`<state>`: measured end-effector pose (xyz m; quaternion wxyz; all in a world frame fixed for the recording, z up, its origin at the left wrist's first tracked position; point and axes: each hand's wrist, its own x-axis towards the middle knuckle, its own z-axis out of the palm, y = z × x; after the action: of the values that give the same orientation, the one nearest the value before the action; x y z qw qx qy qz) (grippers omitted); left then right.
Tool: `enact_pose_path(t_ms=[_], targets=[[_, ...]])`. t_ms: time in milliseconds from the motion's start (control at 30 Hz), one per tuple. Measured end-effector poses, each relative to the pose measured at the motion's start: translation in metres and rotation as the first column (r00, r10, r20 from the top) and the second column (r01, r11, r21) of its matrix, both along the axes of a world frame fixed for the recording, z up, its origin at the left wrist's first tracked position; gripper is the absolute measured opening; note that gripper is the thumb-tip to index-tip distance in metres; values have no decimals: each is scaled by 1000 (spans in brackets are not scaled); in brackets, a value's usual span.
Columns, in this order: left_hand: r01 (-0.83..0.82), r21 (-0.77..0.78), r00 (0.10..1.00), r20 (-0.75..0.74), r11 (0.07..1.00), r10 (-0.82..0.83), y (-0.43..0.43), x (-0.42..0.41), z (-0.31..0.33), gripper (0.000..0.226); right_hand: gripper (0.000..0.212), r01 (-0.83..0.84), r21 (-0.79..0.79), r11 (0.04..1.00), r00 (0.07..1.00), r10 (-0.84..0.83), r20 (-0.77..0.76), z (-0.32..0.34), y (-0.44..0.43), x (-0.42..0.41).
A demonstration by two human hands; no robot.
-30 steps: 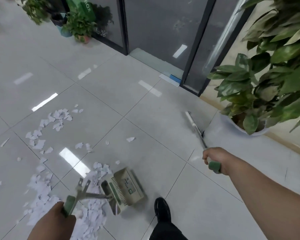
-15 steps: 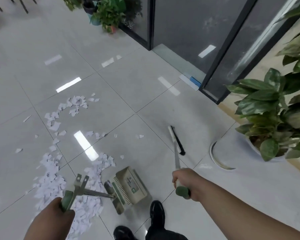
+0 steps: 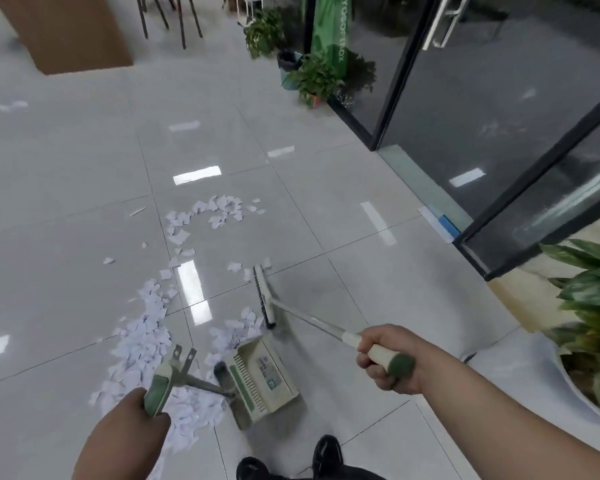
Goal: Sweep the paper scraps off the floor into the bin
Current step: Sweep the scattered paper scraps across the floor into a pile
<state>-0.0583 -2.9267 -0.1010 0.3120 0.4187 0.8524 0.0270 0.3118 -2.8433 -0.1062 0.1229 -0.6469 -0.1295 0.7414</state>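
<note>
Here, the right hand (image 3: 387,358) is clamped on the broom (image 3: 264,295) handle, head on the floor (image 3: 84,168) beside the paper scraps (image 3: 146,337) — the left hand (image 3: 132,427) grips the dustpan (image 3: 260,382) handle, pan resting among them.

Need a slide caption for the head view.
Right hand sets broom beside paper scraps; left hand holds dustpan.

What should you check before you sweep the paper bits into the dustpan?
1. Right hand grips the broom handle: ok.
2. Left hand grips the dustpan handle: ok.
3. Broom head down on the floor: ok.
4. Broom head behind the nearest scraps, with the dustpan close by: ok.
5. Dustpan mouth facing the scraps: cannot tell.
6. All scraps within one stroke: not ok, far scraps lie well beyond.
</note>
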Motion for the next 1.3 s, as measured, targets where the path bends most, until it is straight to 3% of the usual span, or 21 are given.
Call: enact_pose_path(t_ms=[133, 533, 667, 800, 933, 1167, 1300], targets=[[-37, 38, 998, 55, 999, 35, -15, -25, 6, 9, 17, -104, 57, 993, 984, 95, 154, 11, -1, -38], [-171, 88, 982, 101, 981, 162, -34, -75, 6, 10, 20, -218, 70, 973, 898, 172, 404, -7, 51, -94], [-218, 78, 974, 85, 973, 211, -30, -84, 6, 10, 18, -246, 72, 967, 895, 197, 401, -31, 79, -116], [-258, 73, 966, 32, 963, 257, -17, -96, 6, 11, 27, -428, 0, 904, 824, 390, 411, -62, 98, -151], [-293, 67, 956, 19, 954, 292, 4, -101, 6, 12, 21, -506, -11, 862, 819, 485, 306, -76, 96, -179], [-359, 28, 933, -3, 933, 359, 68, -97, 4, 14, 22, -386, 70, 920, 915, 373, 155, -48, 142, -169], [-378, 12, 926, -16, 926, 378, 129, -91, 5, 14, 37, -249, 93, 964, 961, 234, 146, -32, 217, -139]])
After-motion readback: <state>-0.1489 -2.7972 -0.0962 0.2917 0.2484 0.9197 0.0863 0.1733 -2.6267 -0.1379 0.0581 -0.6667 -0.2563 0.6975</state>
